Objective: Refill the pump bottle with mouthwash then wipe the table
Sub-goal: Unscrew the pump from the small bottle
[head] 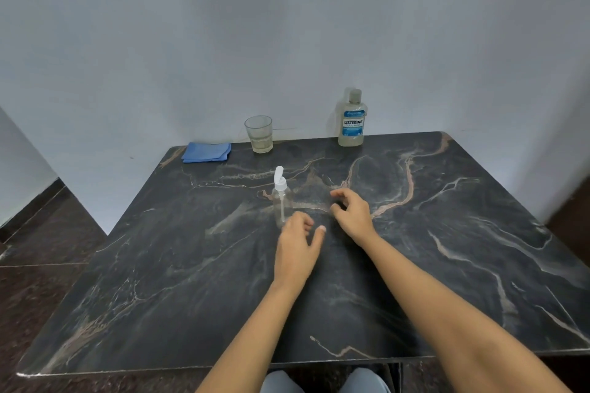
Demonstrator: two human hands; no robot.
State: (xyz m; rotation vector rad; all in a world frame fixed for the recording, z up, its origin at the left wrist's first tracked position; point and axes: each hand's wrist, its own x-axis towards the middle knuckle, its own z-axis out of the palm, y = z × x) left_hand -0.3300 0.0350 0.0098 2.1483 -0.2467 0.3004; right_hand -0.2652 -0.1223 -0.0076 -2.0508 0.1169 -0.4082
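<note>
Clear pump bottle [282, 201] upright, mouthwash bottle [351, 120] behind

Surface [415, 265]: dark marble-look stone w/ pale and tan veins, smooth, semi-gloss sheen. Pump bottle [282, 201], mid-surface: clear plastic body, white plastic pump head, glossy. Mouthwash bottle [351, 120], far edge toward right corner: clear plastic, pale liquid inside, glossy blue-and-white label, translucent cap. Tumbler [259, 133], far edge: clear, faceted, glass or plastic, can't tell which. Cloth [207, 152], near far-left corner: blue, soft matt fabric, folded. Wall [191, 41]: matt painted, pale. Floor [38, 249]: dark speckled stone tiles, slight shine.
</note>
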